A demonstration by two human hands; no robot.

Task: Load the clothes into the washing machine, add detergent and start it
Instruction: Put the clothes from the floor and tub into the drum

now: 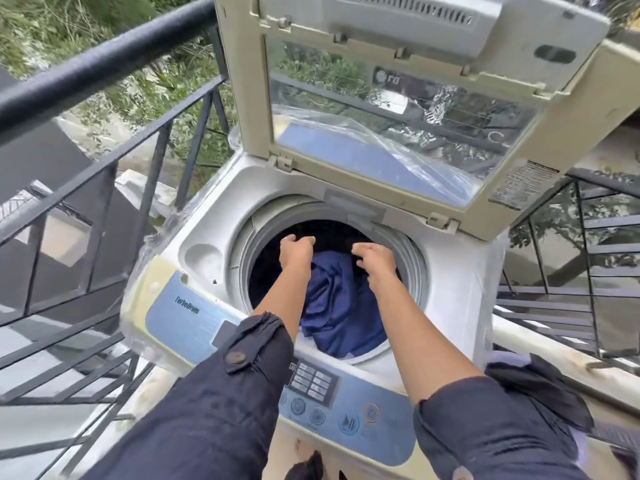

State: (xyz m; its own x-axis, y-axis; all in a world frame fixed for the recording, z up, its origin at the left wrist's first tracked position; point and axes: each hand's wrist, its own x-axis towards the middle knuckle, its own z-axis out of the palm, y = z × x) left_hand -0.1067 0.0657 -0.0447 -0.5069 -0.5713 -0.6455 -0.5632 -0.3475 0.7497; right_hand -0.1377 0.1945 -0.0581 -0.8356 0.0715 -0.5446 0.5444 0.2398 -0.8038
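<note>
A top-loading washing machine (207,237) stands in front of me with its lid (398,109) raised. A dark blue garment (341,306) lies bunched in the drum, spilling toward the near rim. My left hand (294,252) and my right hand (375,261) both reach over the drum opening, fingers loosely curled, just above the cloth. Neither hand holds the garment as far as I can see. The blue control panel (332,400) with its buttons runs along the near edge under my forearms.
A black metal railing (104,140) runs along the left, with greenery beyond it. More railing (581,258) stands to the right. Dark cloth (540,386) lies on the ledge at the right, beside the machine.
</note>
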